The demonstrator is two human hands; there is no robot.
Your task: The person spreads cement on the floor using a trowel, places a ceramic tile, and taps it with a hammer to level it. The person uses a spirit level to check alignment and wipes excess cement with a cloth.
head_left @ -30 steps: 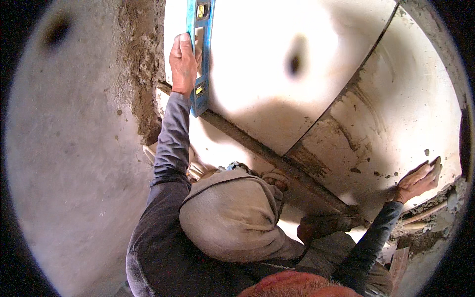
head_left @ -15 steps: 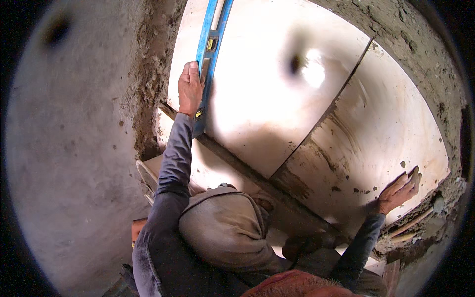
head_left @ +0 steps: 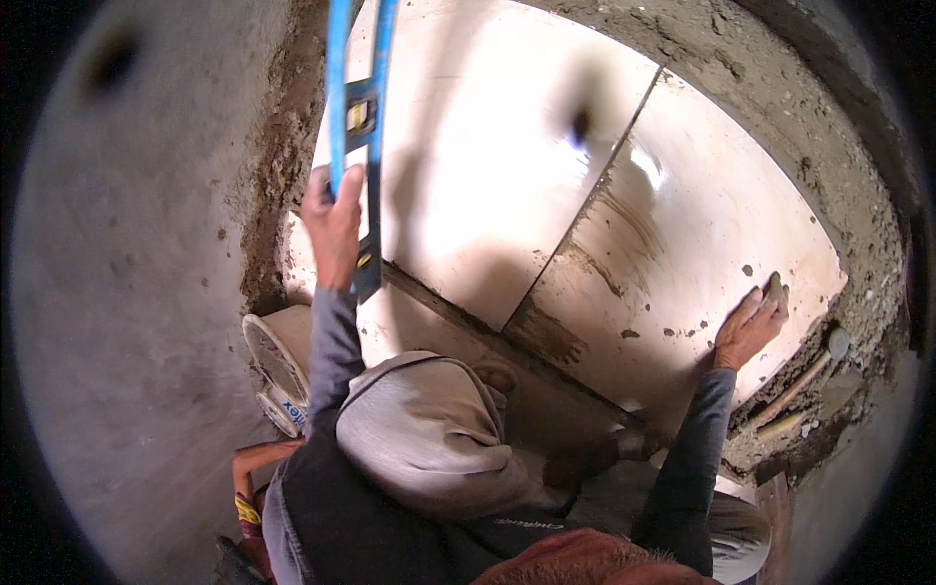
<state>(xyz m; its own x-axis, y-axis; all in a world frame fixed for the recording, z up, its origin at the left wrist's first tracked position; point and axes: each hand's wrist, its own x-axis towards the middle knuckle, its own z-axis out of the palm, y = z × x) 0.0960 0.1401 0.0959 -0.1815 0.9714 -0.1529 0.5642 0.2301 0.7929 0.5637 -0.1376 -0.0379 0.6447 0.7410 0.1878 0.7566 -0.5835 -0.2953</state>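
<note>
My left hand (head_left: 333, 226) is wrapped around one rail of a blue spirit level (head_left: 381, 63), which stands above the left part of a large glossy white tile (head_left: 468, 205). The level's shadow falls apart from it on the tile. Across a dark joint lies a second white tile (head_left: 717, 210), smeared with wet grey-brown mortar. My right hand (head_left: 751, 327) rests on this tile near its right edge, fingers stretched out and holding nothing.
Rough mortar (head_left: 780, 127) borders the tiles. A whitish bucket (head_left: 297, 336) stands at left beside a grey surface (head_left: 146, 292). A wooden-looking handle (head_left: 792, 392) lies at right. Grey cloth (head_left: 419, 439) hides part of the near tiles.
My left hand has raised the spirit level off the tile and toward me. The view has shifted, showing more of the bucket. My right hand stays on the right tile.
</note>
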